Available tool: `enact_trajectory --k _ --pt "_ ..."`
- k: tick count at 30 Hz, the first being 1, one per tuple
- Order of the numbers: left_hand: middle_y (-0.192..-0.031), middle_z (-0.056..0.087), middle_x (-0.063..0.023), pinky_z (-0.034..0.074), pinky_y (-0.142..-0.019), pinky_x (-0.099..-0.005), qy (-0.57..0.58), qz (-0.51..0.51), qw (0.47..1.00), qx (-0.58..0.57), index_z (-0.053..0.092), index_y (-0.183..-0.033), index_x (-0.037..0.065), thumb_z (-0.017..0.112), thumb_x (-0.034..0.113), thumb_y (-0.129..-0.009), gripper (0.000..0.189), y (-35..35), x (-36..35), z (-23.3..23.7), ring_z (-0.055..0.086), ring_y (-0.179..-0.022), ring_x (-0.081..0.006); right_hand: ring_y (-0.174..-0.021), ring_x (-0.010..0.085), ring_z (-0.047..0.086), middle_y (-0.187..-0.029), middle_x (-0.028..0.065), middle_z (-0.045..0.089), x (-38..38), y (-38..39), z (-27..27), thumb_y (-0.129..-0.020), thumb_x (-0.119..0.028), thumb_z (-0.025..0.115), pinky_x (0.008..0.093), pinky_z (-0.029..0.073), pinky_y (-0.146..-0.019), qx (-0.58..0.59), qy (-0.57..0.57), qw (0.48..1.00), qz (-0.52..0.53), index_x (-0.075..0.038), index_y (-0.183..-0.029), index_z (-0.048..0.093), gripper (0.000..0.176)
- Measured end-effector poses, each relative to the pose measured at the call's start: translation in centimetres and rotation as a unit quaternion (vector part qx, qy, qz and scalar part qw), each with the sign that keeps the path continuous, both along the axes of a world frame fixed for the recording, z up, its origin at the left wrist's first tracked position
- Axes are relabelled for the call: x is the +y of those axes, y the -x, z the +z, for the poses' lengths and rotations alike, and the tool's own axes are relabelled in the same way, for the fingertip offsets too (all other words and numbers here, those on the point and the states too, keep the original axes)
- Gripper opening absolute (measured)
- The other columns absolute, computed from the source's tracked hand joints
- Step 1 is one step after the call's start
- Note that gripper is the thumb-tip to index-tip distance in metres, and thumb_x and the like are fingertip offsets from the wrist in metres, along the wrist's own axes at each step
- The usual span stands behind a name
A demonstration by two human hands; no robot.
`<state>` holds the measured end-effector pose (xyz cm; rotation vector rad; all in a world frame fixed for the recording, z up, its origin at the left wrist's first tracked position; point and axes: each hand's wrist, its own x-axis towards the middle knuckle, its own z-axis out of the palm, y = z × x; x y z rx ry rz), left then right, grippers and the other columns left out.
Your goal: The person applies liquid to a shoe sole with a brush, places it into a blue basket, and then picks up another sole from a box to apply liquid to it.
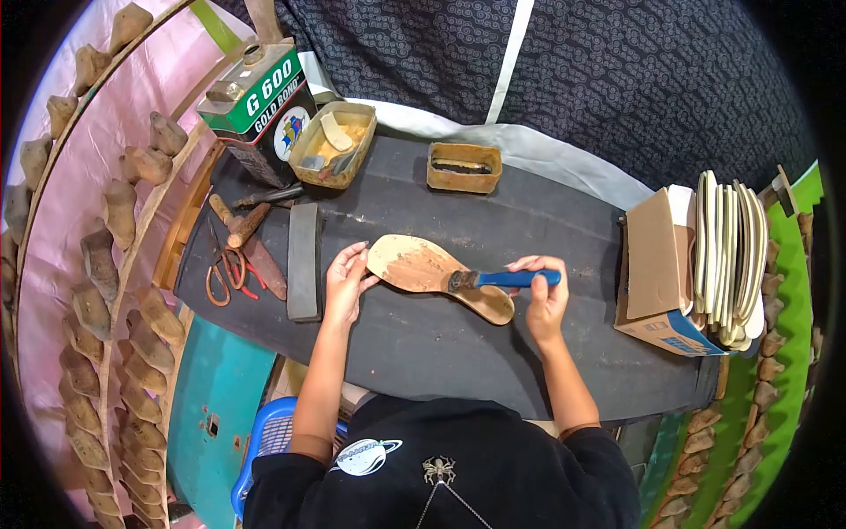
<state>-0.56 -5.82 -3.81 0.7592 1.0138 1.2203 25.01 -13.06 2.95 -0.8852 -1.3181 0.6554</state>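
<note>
A tan shoe sole lies in the middle of the head view, slanting from upper left to lower right. Its broad end carries a darker, patchy smear. My left hand pinches the edge of that broad end between thumb and fingers. In my right hand is a brush with a blue handle, gripped near the handle's end. The dark, caked brush head overlaps the narrow waist of the sole.
Upper left on the dark table stand a glue can and a tub of scraps. A small tub sits behind the sole. Scissors, a hammer and a grey block lie left. A box of soles stands right.
</note>
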Motion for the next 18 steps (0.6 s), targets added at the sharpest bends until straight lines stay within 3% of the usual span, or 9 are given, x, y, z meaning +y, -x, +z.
enact_trajectory --k 5,10,12,15,16,18 --pt "-0.09 0.056 -0.003 0.046 -0.068 -0.027 0.001 -0.001 1.0 0.005 0.044 -0.105 0.006 0.05 0.018 -0.083 0.025 0.1 -0.1 -0.1 0.054 -0.081 -0.0095 -0.076 0.0153 0.053 -0.09 0.0159 0.051 -0.7 0.8 -1.1 -0.083 -0.027 0.049 0.023 0.046 -0.059 0.034 0.015 0.999 0.036 -0.001 -0.092 0.039 0.029" --pt "-0.09 0.056 -0.003 0.045 -0.069 -0.0275 0.007 0.002 1.0 0.011 0.045 -0.104 0.006 0.05 0.019 -0.083 0.025 0.1 -0.2 0.0 0.053 -0.081 -0.0096 -0.076 0.0161 0.053 -0.088 0.0161 0.052 -0.9 0.7 -1.1 -0.083 -0.024 0.05 0.0241 0.046 -0.059 0.025 0.021 0.999 0.035 -0.001 -0.088 0.041 0.025" --pt "-0.091 0.056 -0.0032 0.045 -0.07 -0.0283 0.002 0.006 1.0 0.001 0.045 -0.104 0.006 0.05 0.018 -0.083 0.025 0.1 -0.2 0.0 0.053 -0.081 -0.0099 -0.071 0.0167 0.054 -0.079 0.0151 0.054 -0.9 -0.3 -1.5 -0.081 -0.02 0.051 0.0252 0.045 -0.058 -0.08 -0.039 0.996 -0.011 -0.001 -0.083 0.044 0.02" --pt "-0.091 0.056 -0.0034 0.045 -0.071 -0.0287 0.001 0.002 1.0 0.007 0.045 -0.104 0.006 0.05 0.018 -0.083 0.025 0.1 -0.2 0.0 0.054 -0.082 -0.0101 -0.066 0.0169 0.054 -0.07 0.0134 0.054 -1.7 -1.1 -1.3 -0.079 -0.017 0.051 0.0261 0.044 -0.057 -0.067 -0.036 0.996 -0.049 -0.001 -0.079 0.044 0.017" --pt "-0.091 0.056 -0.0034 0.045 -0.071 -0.0287 0.002 0.002 1.0 0.007 0.045 -0.104 0.006 0.05 0.018 -0.083 0.025 0.1 -0.2 0.0 0.054 -0.082 -0.0101 -0.059 0.016 0.051 -0.065 0.0127 0.051 -1.9 -0.9 -0.9 -0.08 -0.024 0.049 0.0257 0.043 -0.057 -0.063 -0.024 0.995 -0.073 -0.002 -0.076 0.043 0.023" --pt "-0.092 0.056 -0.0036 0.046 -0.072 -0.029 -0.002 -0.002 1.0 0.011 0.045 -0.104 0.005 0.05 0.017 -0.084 0.024 0.1 -0.2 0.1 0.054 -0.082 -0.0104 -0.06 0.0162 0.051 -0.066 0.013 0.051 -2.0 -0.7 -0.8 -0.08 -0.025 0.049 0.0265 0.043 -0.057 -0.05 -0.032 0.995 -0.081 -0.002 -0.076 0.043 0.024"
